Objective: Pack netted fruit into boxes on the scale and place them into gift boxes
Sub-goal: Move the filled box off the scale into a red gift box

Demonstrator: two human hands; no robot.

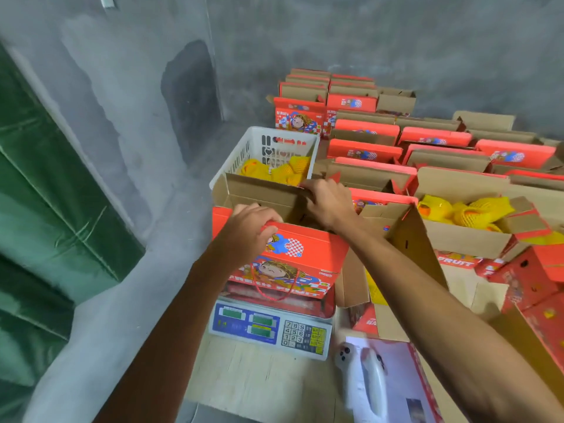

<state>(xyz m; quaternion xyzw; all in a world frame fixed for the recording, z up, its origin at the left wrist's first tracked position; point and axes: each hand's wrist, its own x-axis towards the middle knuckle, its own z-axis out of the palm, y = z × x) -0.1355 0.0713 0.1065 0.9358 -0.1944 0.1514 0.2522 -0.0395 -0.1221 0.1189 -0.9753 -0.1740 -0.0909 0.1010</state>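
Note:
A red gift box with a cartoon print stands open on the scale. My left hand grips its near top edge, fingers curled over the rim. My right hand reaches across the opening and holds the far brown flap. What lies inside the box is hidden by my hands. Behind it a white plastic basket holds fruit in yellow netting. To the right another open box contains more netted fruit.
Many open red gift boxes stand in rows at the back right. A white handheld device lies on papers near the scale. Red boxes pile up at the right. A green tarp hangs on the left by the concrete wall.

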